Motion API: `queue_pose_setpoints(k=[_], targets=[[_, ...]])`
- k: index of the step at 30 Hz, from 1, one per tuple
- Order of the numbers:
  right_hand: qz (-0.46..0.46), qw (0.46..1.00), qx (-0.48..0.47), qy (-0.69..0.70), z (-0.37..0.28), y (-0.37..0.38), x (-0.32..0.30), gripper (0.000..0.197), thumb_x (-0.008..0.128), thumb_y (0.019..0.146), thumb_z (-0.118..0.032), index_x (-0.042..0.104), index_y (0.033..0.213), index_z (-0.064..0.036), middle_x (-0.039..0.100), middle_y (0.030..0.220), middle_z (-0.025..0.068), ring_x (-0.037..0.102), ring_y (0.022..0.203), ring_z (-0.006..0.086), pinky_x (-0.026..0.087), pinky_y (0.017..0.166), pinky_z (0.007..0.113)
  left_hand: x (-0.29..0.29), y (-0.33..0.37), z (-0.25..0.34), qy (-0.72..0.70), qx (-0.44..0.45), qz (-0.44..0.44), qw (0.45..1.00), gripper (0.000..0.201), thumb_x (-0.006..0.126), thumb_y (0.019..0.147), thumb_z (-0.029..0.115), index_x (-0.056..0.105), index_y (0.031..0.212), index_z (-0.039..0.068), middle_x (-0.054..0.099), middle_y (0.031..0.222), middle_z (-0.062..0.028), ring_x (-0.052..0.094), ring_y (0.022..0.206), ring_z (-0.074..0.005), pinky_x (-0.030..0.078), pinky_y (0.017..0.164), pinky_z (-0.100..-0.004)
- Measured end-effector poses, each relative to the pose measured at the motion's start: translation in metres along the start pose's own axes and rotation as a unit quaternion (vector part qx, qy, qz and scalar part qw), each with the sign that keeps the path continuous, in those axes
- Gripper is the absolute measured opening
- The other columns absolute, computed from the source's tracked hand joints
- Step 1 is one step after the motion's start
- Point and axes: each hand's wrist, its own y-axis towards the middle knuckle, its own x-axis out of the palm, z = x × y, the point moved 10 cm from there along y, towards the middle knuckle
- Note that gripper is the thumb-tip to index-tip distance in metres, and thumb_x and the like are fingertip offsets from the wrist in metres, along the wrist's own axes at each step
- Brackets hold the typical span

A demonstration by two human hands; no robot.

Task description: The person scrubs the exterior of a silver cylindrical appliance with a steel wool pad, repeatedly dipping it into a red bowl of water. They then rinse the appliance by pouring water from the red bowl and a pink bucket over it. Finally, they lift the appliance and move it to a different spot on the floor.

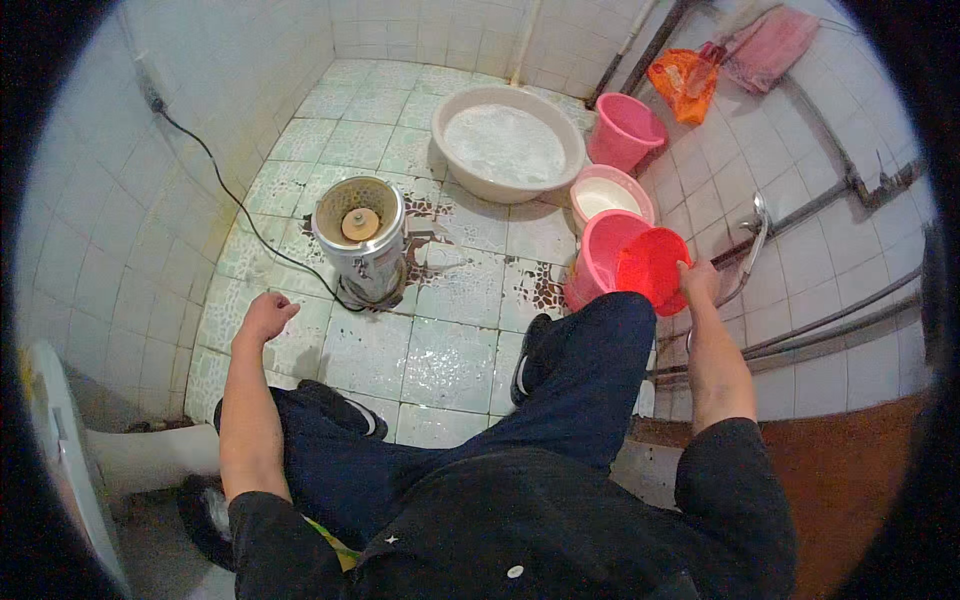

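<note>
My right hand [700, 283] grips the rim of a red plastic basin [652, 268], its fingers closed round the edge. The basin is tilted over a pink bucket [598, 250] and hides part of that bucket's mouth. My left hand [268, 317] hangs in the air with its fingers curled in and nothing visible in them. Beyond it stands an open-topped metal cylinder machine [370, 272] with a tan round disc [360, 224] inside.
A large pale tub [449, 160] of foamy liquid stands at the back. Two more pink buckets, one [627, 150] by the wall and one [640, 200] holding whitish liquid, stand on the right. A black cord [232, 190] runs from the left wall. The tiled floor [450, 360] is wet.
</note>
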Motion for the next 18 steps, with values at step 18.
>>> queue_pose_setpoints(k=[18], targets=[[-0.060,0.998,0.003,0.032,-0.005,-0.021,0.034,0.039,0.071,0.080,-0.031,0.064,0.097,0.0036,0.066,0.095,0.0241,0.064,0.090,0.0398,0.050,0.077,0.046,-0.009,-0.018,0.007,0.041,-0.007,0.003,0.999,0.038,0.068,0.080,0.035,0.069,0.090,-0.002,0.068,0.089,-0.0202,0.065,0.086,-0.0326,0.051,0.078,-0.0387]])
